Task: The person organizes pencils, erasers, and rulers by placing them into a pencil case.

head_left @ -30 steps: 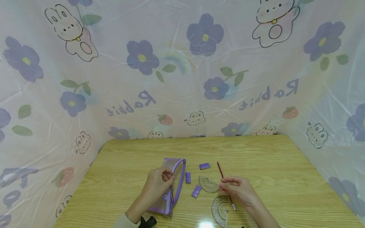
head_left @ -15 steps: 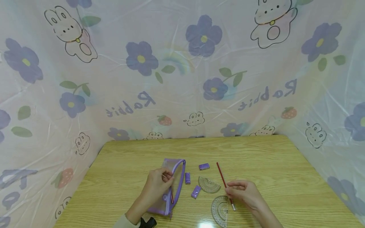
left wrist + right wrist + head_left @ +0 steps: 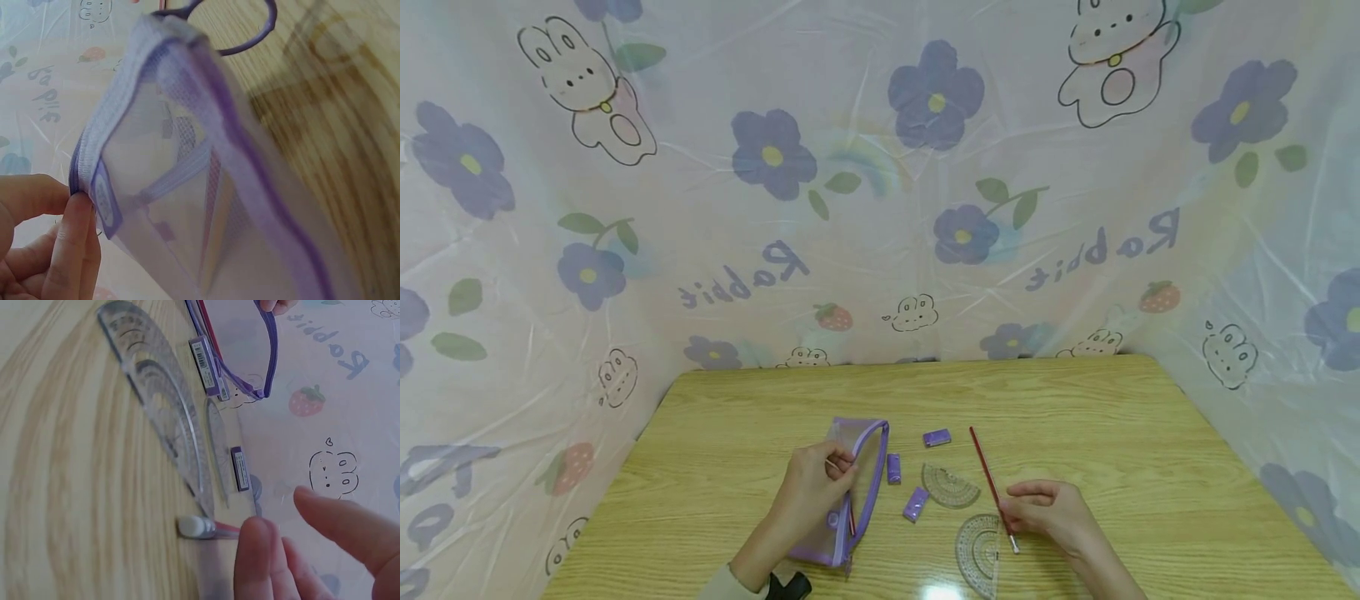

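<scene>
My left hand (image 3: 816, 483) pinches the edge of a see-through pencil case (image 3: 876, 487) with purple trim, its mouth gaping to the right. In the left wrist view the thumb and fingertips (image 3: 74, 219) grip the zip edge beside a small purple tag. A red pencil (image 3: 852, 521) shows inside the case. Another red pencil (image 3: 984, 467) lies slanted on the table, its white eraser end (image 3: 194, 526) toward me. My right hand (image 3: 1052, 512) is at this pencil's near half; the right wrist view shows thumb and fingers spread apart, fingertips close by the pencil.
Two clear protractors, a nearer one (image 3: 977, 550) and a farther one (image 3: 950, 486), lie left of the loose pencil. Purple-wrapped erasers (image 3: 915, 504) lie between them and the case. A patterned curtain (image 3: 865, 208) encloses the wooden table (image 3: 1075, 408).
My right hand has slid down and right along the loose pencil toward its eraser end, its fingers loosening. The pencil barely shifts. My left hand keeps its hold on the case.
</scene>
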`<state>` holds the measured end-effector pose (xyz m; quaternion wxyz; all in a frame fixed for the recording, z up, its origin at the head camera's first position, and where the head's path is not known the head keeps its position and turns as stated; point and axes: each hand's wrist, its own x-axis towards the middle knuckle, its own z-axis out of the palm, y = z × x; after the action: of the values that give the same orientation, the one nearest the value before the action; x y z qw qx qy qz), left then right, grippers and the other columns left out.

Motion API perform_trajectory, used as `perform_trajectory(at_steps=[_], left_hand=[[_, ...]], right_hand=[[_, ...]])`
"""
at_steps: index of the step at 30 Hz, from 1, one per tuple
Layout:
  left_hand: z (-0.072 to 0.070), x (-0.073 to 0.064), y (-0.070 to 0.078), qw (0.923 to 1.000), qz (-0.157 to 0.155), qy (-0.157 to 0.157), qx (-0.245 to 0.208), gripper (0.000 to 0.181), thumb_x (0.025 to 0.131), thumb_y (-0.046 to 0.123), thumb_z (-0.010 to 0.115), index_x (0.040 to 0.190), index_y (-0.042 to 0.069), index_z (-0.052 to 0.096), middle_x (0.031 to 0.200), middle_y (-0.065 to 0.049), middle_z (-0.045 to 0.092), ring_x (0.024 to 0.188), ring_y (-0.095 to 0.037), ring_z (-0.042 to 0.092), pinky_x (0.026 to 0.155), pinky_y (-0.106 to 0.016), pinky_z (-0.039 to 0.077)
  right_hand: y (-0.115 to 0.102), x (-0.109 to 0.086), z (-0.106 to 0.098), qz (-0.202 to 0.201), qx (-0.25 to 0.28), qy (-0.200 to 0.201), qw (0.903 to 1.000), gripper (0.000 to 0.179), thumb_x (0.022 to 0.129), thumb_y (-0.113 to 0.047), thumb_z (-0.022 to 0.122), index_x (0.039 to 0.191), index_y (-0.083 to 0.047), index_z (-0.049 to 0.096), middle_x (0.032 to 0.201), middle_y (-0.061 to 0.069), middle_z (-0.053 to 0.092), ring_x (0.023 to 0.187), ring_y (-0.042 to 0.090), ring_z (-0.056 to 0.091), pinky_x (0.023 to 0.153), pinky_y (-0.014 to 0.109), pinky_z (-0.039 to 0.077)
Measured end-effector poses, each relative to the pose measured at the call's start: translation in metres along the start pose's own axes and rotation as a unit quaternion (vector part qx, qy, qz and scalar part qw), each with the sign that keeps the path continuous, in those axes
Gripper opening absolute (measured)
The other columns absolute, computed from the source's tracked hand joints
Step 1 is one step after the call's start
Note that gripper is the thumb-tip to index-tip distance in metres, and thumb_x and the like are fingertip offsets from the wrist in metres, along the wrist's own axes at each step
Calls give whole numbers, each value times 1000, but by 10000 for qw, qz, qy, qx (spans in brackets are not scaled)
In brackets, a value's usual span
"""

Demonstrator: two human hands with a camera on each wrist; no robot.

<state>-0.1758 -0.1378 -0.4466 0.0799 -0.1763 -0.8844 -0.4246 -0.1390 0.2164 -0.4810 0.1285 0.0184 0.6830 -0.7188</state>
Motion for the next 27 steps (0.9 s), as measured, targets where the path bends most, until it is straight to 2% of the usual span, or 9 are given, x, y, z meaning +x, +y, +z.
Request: perform_trajectory(at_steps=[3,14,24,27], left_hand=[[0,0,-1,10000,16,1,11,7,84,-4,74,88,-1,70,77,1,65,64,-5,62,58,-17,55],[0,0,0,10000,41,-13,27,7,84,-5,74,88,-2,70,77,-1,66,64,-5,62,59,-18,55],[0,0,-1,10000,69,-15,50,7,84,-4,74,88,1,70,77,-1,66,64,-5,62,59,-17,55],[1,0,-1,10000,52,4,83,7,84,-4,74,88,1,70,77,0,66,64,-5,62,59,-17,55]], right_hand=[[2,1,-1,-82,-182,30,9998,42,87,3,73,115,27,53,94,24,72,79,26,73,73,36,61],[9,3,1,-193,-1168,404,9921,37,81,8,77,107,25,57,82,15,70,73,25,71,66,33,61],[9,3,7,-14,-1804,1017,9783,43,67,3,89,101,14,64,76,8,68,67,23,67,59,30,59],[9,3,8,37,-1882,1066,9763,46,64,3,91,100,13,64,76,8,66,68,22,66,58,29,58]])
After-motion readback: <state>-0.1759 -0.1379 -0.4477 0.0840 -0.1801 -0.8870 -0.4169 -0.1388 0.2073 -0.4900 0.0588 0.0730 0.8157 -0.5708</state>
